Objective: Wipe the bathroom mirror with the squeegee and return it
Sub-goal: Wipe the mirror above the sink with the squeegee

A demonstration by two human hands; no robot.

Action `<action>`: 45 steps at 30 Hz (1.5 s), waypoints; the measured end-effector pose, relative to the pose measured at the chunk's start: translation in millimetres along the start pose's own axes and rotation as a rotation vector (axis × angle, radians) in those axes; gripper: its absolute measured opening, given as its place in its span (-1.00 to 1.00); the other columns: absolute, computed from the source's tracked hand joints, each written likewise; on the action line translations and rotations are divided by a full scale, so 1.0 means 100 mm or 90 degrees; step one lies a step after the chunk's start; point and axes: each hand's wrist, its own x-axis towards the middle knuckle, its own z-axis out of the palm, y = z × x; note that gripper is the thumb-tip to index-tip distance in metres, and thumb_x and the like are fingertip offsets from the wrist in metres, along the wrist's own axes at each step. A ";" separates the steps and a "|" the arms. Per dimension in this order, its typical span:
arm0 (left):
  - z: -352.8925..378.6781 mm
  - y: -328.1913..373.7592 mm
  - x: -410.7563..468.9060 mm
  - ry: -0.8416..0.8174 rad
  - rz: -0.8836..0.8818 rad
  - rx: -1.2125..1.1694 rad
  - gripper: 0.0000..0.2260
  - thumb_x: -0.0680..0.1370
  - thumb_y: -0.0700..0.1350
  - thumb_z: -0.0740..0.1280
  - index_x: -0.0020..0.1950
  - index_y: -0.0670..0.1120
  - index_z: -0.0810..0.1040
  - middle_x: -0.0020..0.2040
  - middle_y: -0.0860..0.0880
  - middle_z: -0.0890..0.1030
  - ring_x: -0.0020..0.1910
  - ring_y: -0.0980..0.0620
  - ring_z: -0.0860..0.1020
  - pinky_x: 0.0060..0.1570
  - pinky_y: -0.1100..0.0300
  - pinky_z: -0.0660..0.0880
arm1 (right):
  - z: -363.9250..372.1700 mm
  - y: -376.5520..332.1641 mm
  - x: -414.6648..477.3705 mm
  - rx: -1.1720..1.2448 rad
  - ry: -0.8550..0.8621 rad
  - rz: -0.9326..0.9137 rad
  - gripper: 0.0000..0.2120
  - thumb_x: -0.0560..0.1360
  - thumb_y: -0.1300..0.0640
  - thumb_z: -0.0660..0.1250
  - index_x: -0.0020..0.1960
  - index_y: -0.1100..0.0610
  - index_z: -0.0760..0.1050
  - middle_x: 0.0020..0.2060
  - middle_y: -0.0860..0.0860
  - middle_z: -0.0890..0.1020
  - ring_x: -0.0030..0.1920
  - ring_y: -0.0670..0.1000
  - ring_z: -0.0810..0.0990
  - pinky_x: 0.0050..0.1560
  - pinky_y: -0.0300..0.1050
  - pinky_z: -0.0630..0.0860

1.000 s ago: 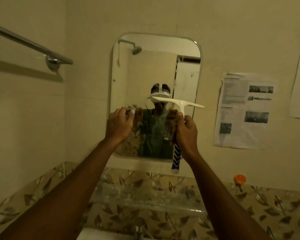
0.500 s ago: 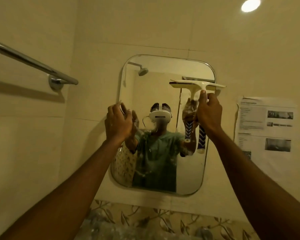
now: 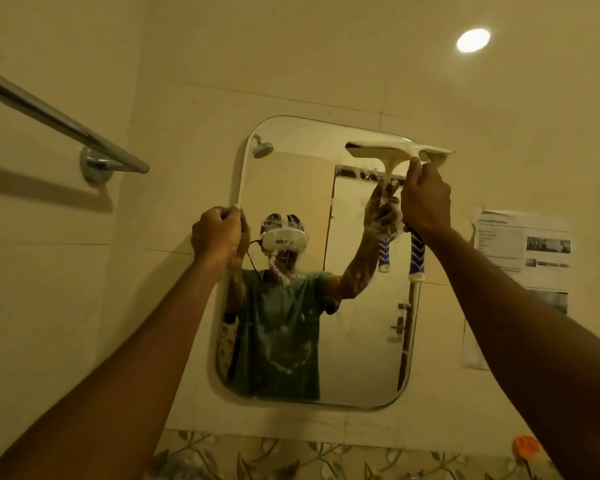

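Note:
A rounded rectangular mirror (image 3: pixel 357 323) hangs on the tiled wall, speckled with white foam. My right hand (image 3: pixel 425 199) grips the squeegee (image 3: pixel 395 148) by its blue and white handle. The white blade lies flat against the glass at the mirror's top right corner. My left hand (image 3: pixel 217 235) is closed on the mirror's left edge, about a third of the way down. The mirror reflects a person in a green shirt, both hands and the squeegee.
A chrome towel bar (image 3: pixel 63 124) juts from the left wall at upper left. Printed paper sheets (image 3: pixel 523 251) are stuck to the wall right of the mirror. A leaf-patterned tile band (image 3: pixel 291 455) runs below. An orange object (image 3: pixel 527 445) sits at the lower right.
My right hand has carried the squeegee up from mid-mirror to the top right corner. My left hand has stayed on the left edge. The view has tilted upward.

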 end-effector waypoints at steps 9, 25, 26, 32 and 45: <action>-0.06 -0.13 0.13 -0.063 0.042 0.039 -0.64 0.63 0.10 0.14 -0.08 -0.12 0.59 -0.13 -0.12 0.63 -0.11 -0.10 0.59 -0.14 0.08 0.52 | 0.22 0.09 0.11 -0.043 0.050 0.027 -0.52 0.67 -0.13 -0.03 0.07 0.21 0.49 -0.10 0.15 0.59 -0.13 0.09 0.56 -0.22 -0.09 0.40; 0.02 -0.12 0.05 -0.003 0.104 0.103 -0.63 0.65 0.05 0.10 0.08 -0.20 0.56 -0.06 -0.14 0.60 -0.13 -0.03 0.46 -0.11 0.11 0.38 | 0.12 0.33 -0.51 -0.026 0.003 0.064 -0.55 0.67 -0.13 -0.03 -0.10 0.16 0.45 -0.33 0.03 0.50 -0.42 -0.02 0.48 -0.55 -0.30 0.41; 0.02 -0.11 0.05 -0.005 0.102 0.105 -0.63 0.66 0.04 0.10 0.08 -0.20 0.56 -0.06 -0.14 0.59 -0.14 -0.03 0.46 -0.13 0.11 0.36 | 0.09 0.27 -0.35 -0.022 0.005 0.047 -0.55 0.67 -0.14 -0.03 -0.13 0.13 0.45 -0.34 0.04 0.50 -0.41 0.00 0.49 -0.48 -0.17 0.49; 0.03 -0.16 0.07 -0.006 0.098 0.105 -0.66 0.66 0.06 0.11 -0.03 -0.15 0.54 -0.16 -0.08 0.53 -0.15 -0.04 0.46 -0.14 0.11 0.34 | 0.18 0.07 0.20 -0.047 0.004 0.001 -0.57 0.68 -0.09 -0.03 -0.25 0.06 0.40 -0.35 0.04 0.53 -0.37 0.02 0.52 -0.32 -0.05 0.47; 0.00 -0.19 0.08 0.001 0.103 0.110 -0.58 0.64 0.11 0.12 -0.21 -0.16 0.52 -0.36 -0.03 0.47 -0.29 -0.02 0.44 -0.21 0.12 0.29 | 0.07 0.28 -0.49 -0.039 -0.031 0.070 -0.55 0.68 -0.09 -0.03 -0.09 0.20 0.44 -0.35 0.07 0.51 -0.49 -0.04 0.49 -0.59 -0.24 0.46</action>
